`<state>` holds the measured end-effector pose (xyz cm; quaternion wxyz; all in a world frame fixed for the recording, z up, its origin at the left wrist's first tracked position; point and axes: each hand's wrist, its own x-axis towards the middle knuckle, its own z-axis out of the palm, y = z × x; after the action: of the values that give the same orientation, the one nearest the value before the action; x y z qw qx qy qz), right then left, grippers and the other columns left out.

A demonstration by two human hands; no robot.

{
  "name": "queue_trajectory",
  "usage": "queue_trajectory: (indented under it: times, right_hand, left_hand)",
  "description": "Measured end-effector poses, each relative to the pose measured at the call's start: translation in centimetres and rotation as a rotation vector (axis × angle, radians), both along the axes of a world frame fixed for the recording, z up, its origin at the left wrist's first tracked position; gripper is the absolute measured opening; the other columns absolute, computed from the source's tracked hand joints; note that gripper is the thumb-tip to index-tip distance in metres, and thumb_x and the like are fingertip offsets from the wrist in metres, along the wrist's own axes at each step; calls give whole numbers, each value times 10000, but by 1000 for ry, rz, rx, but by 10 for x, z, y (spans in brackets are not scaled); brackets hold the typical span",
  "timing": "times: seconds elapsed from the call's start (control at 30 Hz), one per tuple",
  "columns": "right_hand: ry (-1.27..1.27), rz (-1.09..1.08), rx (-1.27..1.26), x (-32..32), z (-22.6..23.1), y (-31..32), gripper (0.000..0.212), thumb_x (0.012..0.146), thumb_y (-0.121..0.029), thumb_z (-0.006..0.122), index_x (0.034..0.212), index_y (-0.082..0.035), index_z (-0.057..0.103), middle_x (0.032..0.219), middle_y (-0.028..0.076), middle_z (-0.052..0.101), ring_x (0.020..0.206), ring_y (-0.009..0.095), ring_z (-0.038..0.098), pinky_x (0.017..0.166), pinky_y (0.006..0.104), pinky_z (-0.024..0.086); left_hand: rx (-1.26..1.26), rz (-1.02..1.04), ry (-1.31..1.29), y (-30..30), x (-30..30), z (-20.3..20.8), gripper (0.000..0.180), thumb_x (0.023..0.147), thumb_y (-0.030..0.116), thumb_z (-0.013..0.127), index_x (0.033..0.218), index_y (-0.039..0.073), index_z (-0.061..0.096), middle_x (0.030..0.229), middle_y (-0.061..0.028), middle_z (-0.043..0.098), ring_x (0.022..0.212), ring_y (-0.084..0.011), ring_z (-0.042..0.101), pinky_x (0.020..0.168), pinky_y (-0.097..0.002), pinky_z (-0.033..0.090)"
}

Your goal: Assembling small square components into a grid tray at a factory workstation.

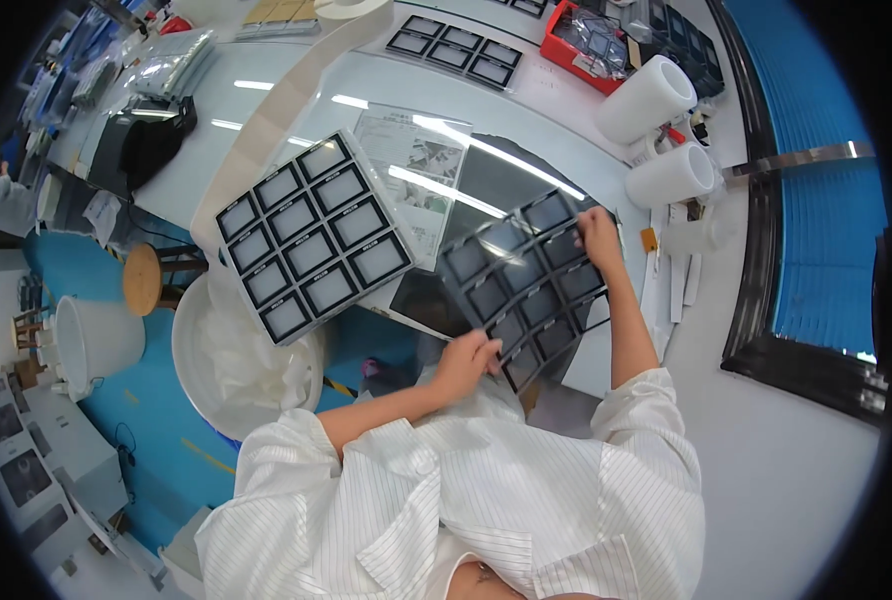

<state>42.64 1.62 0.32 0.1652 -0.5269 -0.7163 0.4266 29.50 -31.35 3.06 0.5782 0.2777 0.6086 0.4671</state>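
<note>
Glare from strip lights streaks across a pale worktable [556, 130], with blue floor [146, 420] showing past its left end. Over the table's near edge, both bare hands grasp one dark sheet [531, 285] of black-framed windows, slightly blurred and set at a slant. The left hand [466, 362] pinches the sheet's near-left edge, its fingers bent; the right hand [599, 238] is closed on the sheet's far-right edge.

Just left of the sheet lies a thick stack [311, 240] with similar black frames around paler windows, three across and four deep. Beyond the sheet, a black mat [511, 165] lies close by, with a printed page [416, 165] on the mat's left. To the sheet's far right stand two white rolls [671, 178], and past them is a red bin [586, 55] full of small clear pieces. Well beyond the sheet rests another black-framed panel [456, 52]. Farther left of the sheet, past the stack, a long cream paper strip [256, 130] curves down toward a white tub [186, 350] of crumpled white material [261, 350].
</note>
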Motion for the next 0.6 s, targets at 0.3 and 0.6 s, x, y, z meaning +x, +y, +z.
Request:
queue_trajectory:
  times: [0.3, 0.6]
  right_hand:
    - [330, -247, 398, -19, -2, 128, 212, 931, -166, 590, 1009, 4, 489, 756, 84, 590, 518, 159, 575, 468, 284, 499]
    - [-57, -392, 633, -54, -35, 163, 240, 883, -218, 606, 1031, -33, 564, 931, 146, 646, 869, 297, 633, 795, 405, 476]
  left_hand:
    - [150, 234, 824, 205, -139, -18, 325, 940, 320, 507, 812, 37, 601, 819, -200, 625, 833, -424, 593, 698, -508, 445]
    - [18, 258, 1019, 275, -188, -39, 286, 883, 315, 544, 857, 54, 657, 861, -166, 666, 869, -368, 636, 735, -483, 490]
